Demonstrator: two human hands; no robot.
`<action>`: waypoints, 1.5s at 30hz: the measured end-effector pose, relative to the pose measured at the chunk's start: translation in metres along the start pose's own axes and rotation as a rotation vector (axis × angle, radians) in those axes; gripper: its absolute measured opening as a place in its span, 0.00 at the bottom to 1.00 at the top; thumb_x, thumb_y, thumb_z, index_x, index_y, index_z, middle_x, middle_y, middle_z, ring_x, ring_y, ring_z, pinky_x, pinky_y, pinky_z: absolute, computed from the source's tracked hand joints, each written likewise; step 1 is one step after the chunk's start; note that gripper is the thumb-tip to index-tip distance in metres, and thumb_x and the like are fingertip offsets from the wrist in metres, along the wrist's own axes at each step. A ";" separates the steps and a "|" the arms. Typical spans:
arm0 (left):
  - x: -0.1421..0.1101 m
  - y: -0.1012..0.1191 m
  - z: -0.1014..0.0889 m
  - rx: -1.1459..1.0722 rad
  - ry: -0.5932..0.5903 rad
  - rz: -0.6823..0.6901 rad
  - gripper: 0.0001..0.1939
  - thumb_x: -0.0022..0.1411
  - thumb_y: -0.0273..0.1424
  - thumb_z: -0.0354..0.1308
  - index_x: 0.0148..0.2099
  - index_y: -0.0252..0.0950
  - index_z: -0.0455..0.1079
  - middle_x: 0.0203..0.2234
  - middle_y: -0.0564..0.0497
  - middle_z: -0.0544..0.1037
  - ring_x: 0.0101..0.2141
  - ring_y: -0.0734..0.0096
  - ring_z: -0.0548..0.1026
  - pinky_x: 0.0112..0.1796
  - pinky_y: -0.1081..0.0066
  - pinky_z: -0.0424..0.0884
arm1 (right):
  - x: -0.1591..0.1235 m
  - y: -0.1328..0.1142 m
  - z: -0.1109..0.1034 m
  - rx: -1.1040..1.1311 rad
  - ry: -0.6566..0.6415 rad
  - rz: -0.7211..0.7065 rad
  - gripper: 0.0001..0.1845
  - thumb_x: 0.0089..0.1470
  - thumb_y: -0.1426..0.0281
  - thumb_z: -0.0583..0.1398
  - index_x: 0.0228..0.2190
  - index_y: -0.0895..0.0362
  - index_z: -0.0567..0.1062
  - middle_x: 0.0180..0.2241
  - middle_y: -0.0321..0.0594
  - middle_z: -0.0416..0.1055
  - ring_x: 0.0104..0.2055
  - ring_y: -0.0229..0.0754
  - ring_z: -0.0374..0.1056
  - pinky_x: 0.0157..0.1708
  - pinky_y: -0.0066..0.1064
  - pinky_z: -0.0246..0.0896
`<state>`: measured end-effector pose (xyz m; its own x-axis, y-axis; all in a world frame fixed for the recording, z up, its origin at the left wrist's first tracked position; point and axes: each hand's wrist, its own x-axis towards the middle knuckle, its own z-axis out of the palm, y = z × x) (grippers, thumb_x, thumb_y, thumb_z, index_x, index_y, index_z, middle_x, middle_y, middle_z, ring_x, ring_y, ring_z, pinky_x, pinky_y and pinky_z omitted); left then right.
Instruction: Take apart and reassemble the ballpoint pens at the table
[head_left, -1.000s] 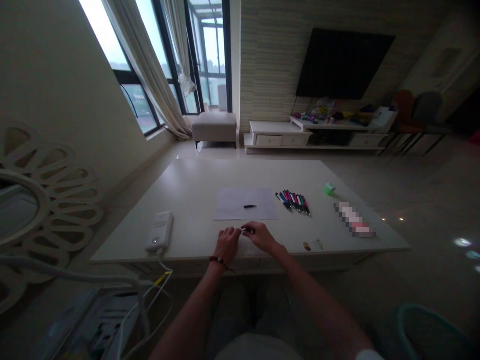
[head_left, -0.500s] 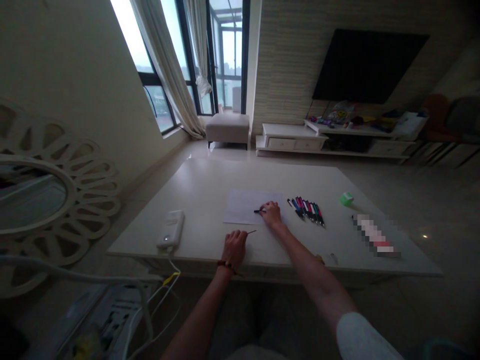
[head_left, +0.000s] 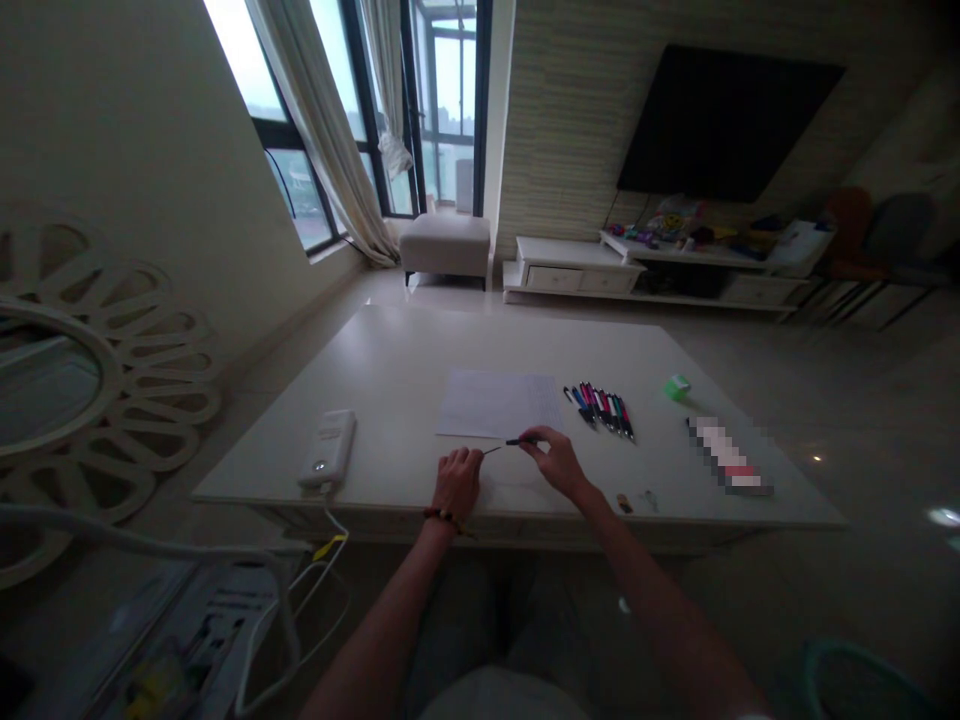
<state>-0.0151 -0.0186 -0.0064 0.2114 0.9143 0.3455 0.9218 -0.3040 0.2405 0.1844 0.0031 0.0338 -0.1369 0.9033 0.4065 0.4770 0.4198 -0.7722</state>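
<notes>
My left hand (head_left: 457, 481), with a bead bracelet at the wrist, rests near the front edge of the white table (head_left: 390, 370) and pinches a thin pen refill (head_left: 492, 450) that points right. My right hand (head_left: 556, 461) pinches a small dark pen part (head_left: 515, 441) just in front of the refill's tip. Both hands sit just below a sheet of paper (head_left: 500, 404). A row of several coloured pens (head_left: 600, 408) lies to the right of the paper.
A white power bank (head_left: 328, 449) with a cable lies at the table's left front. A green eraser-like block (head_left: 676, 386), a blurred flat object (head_left: 724, 457) and two tiny parts (head_left: 634, 501) lie at the right. A footstool and TV cabinet stand beyond.
My right hand reached onto the paper, took the dark pen part from it and brought it back beside my left hand. My left hand kept the refill.
</notes>
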 end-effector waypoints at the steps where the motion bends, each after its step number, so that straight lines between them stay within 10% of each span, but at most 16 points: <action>1: 0.000 0.000 0.000 0.006 -0.003 0.003 0.08 0.64 0.28 0.43 0.38 0.39 0.63 0.31 0.50 0.70 0.35 0.67 0.65 0.36 0.67 0.55 | 0.001 -0.002 0.001 0.000 -0.006 -0.010 0.07 0.49 0.67 0.59 0.30 0.56 0.75 0.31 0.41 0.73 0.35 0.41 0.67 0.38 0.33 0.60; 26: -0.003 -0.004 0.006 -0.092 0.018 0.115 0.08 0.64 0.33 0.46 0.43 0.39 0.63 0.33 0.52 0.73 0.36 0.71 0.68 0.37 0.69 0.57 | 0.001 -0.014 0.026 0.203 -0.291 0.248 0.16 0.45 0.58 0.61 0.26 0.60 0.75 0.22 0.41 0.74 0.22 0.36 0.67 0.23 0.26 0.61; 45: -0.004 -0.006 0.011 -0.001 0.024 0.214 0.08 0.64 0.32 0.45 0.41 0.39 0.65 0.31 0.51 0.72 0.34 0.70 0.67 0.37 0.68 0.56 | -0.009 -0.013 0.042 0.141 -0.175 0.412 0.27 0.51 0.50 0.52 0.17 0.59 0.71 0.09 0.34 0.61 0.13 0.34 0.58 0.18 0.25 0.53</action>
<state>-0.0174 -0.0171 -0.0190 0.3940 0.8224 0.4104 0.8567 -0.4903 0.1600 0.1434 -0.0070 0.0196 -0.1111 0.9934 -0.0270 0.4018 0.0200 -0.9155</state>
